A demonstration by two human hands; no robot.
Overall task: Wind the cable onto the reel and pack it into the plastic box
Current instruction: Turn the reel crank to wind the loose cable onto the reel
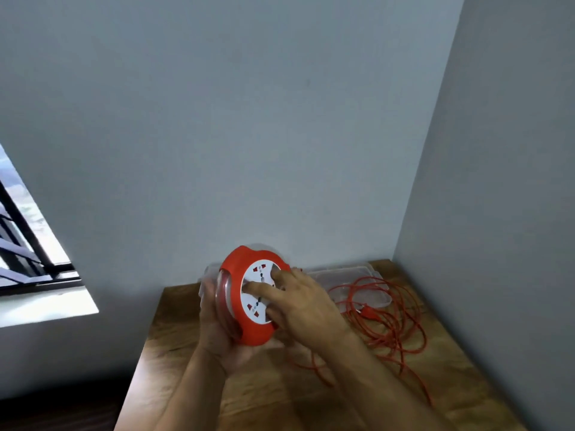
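A round red cable reel (245, 325) with a white socket face is held up above the wooden table (174, 353). My left hand (217, 331) cups its rim from below and behind. The fingers of my right hand (298, 303) press on the white face. The loose orange cable (385, 325) lies in a tangled heap on the table to the right, partly over the clear plastic box (357, 272) near the wall. A strand runs back under my right forearm toward the reel.
The table stands in a room corner, with a wall behind and another on the right. A window (28, 244) with dark bars is at the left. The floor at the lower left is dark.
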